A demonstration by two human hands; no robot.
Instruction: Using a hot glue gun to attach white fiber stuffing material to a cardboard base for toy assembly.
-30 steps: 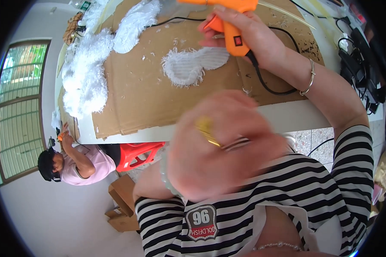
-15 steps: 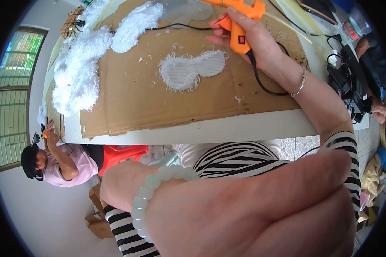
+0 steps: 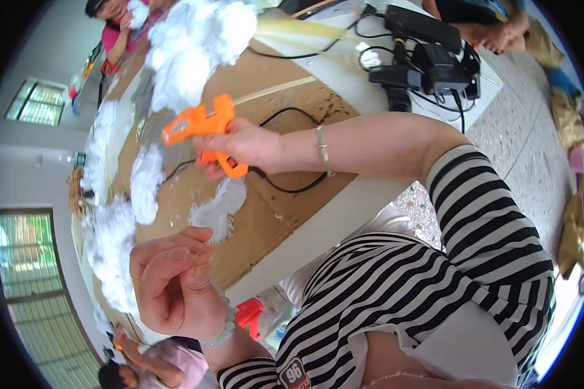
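Note:
My right hand [image 3: 253, 146] is closed around an orange hot glue gun [image 3: 224, 120], its nozzle end pointing left over the cardboard sheet [image 3: 292, 188]. A dark cord runs from the handle back under my forearm. Just below the glue gun lies a white fuzzy fabric piece with a narrow waist [image 3: 219, 211], flat on the cardboard and partly covered by the gun. My left hand [image 3: 175, 285] is raised near the table's front edge, fingers curled and thumb pressed to the fingertips. Whatever is in that pinch, if anything, is too small to make out.
White fluffy pieces [image 3: 113, 249] are heaped along the left, with a larger pile [image 3: 198, 52] at the far side. Black power adapters and cables [image 3: 428, 68] crowd the right end. A pink-shirted person [image 3: 169, 363] sits at lower left; others are at top left and top right.
My left hand has drawn back from close in front of the camera to beside the table edge, now pinched. The view has swung right; the glue gun stays in my right hand.

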